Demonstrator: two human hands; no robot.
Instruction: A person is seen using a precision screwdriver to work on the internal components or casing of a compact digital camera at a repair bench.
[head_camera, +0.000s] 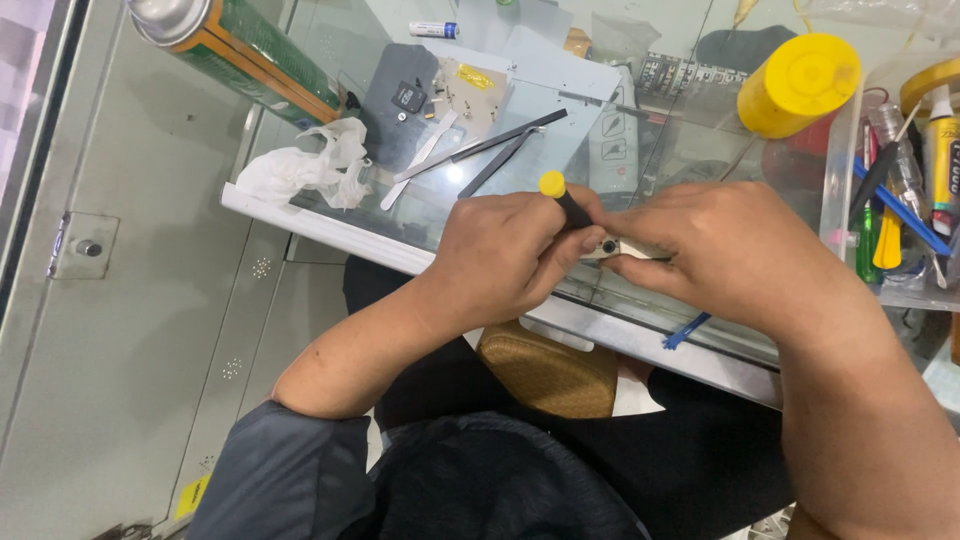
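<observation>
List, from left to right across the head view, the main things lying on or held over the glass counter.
Crumpled white tissue → left hand holding the yellow-capped screwdriver → right hand → clear tool bin.

A glass-topped counter (330, 215) with a pale metal edge spans the scene, its surface reflecting soft daylight. Beside it stands a grey metal cabinet panel (150, 300) with small perforations and a bolted bracket (85, 245). A clear plastic organiser bin (840, 160) sits at the counter's right end.
</observation>
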